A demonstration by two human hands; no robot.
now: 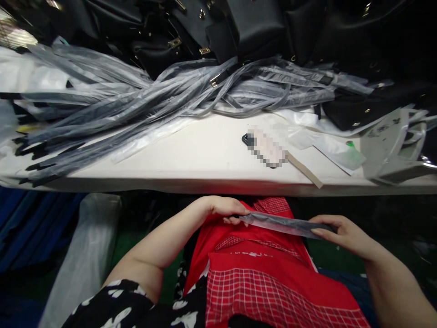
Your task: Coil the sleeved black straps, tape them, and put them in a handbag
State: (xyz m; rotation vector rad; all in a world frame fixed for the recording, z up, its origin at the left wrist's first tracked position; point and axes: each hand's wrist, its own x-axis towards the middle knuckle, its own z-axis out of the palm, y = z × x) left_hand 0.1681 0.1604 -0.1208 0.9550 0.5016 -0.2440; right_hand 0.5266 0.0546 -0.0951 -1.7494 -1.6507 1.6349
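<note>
Below the front edge of the table [191,152], head view: one sleeved strap [276,223], dark inside translucent plastic, stretched roughly level between two hands, in front of the apron.
Left hand [234,210]: one; fingers closed on the strap's left end.
Right hand [332,230]: one; thumb and fingers pinching the strap's right end.
Apron [262,273]: one, red with checked panels; lies behind the held strap.
Phone [268,150]: one, largely pixelated; flat, right of the table's middle, near the front edge.
Beige strip [304,170]: one; runs from the phone's lower end to the front edge.
Translucent sheet [337,155]: one clearly separable, right of the beige strip, beside one small green item [350,144].
White container [382,136]: one, with dark marks, at the front right corner.
Wrapped straps [119,100]: many, overlapping, exact count not readable; spread from the front left corner along the rear, one buckle [214,82] on top.
Black bags [252,27]: several, outlines merging; piled along the rear edge.
Obstruction: wrapped straps lie between the front edge and the bags.
Floor, left: one translucent plastic bundle [88,246] beside blue material [34,228].
</note>
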